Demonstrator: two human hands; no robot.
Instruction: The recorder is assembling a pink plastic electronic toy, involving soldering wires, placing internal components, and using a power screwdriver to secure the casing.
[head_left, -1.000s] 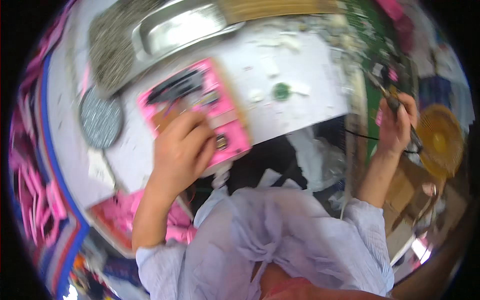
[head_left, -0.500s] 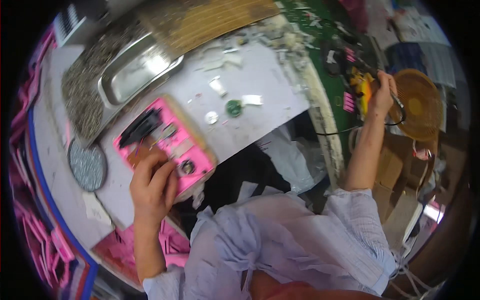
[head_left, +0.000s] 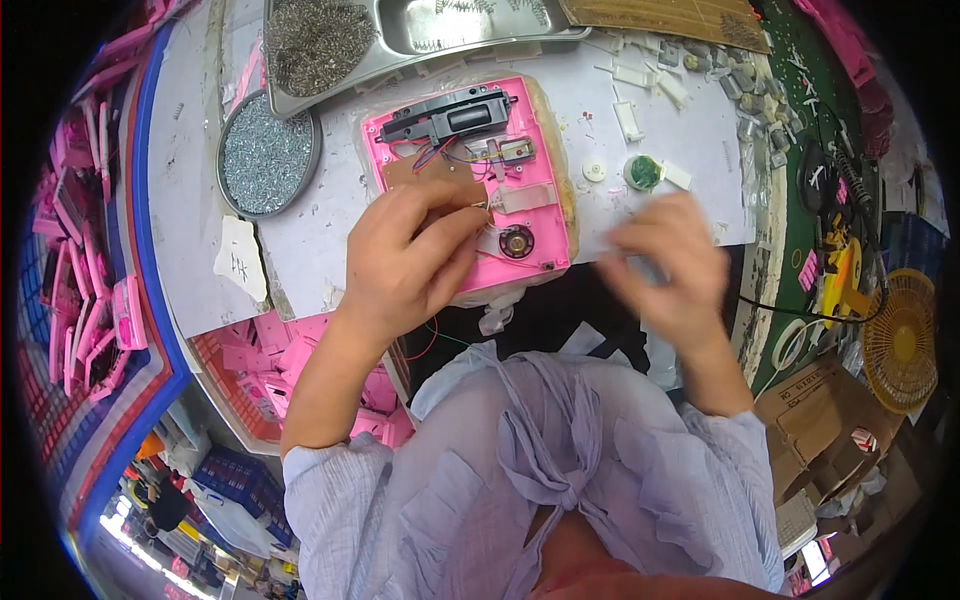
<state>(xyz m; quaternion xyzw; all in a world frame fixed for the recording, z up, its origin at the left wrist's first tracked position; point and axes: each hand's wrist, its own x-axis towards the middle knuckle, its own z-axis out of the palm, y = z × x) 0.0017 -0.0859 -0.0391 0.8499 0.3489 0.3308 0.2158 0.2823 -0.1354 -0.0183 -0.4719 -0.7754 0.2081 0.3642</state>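
1. Assembly work on a pink plastic shell (head_left: 470, 180), lying open-side up on the white bench (head_left: 180, 200) right in front of the person. Inside it you can see a black module (head_left: 450, 115) at the far end, some coloured wires (head_left: 455, 155), a brown board (head_left: 435, 175) and a small round speaker (head_left: 516, 241).
2. Left hand (head_left: 410, 255) rests on the near-left part of the shell, fingers curled, thumb and forefinger pinching something small near the board. Too tiny to tell what.
3. Right hand (head_left: 665, 260) is just off the shell's right edge, blurred. Fingers look loosely bunched, but I honestly can't tell if it holds anything.
4. Looks like the fit-the-internals stage. My guess: the next bit needs the left hand to keep the part steady while the right hand comes in.
5. Containers: round dish (head_left: 268, 155) full of small silver screws to the left of the shell, metal tray (head_left: 420, 30) behind with a heap of springs in 1 compartment, and a red crate (head_left: 250, 385) of pink shells below the bench edge.
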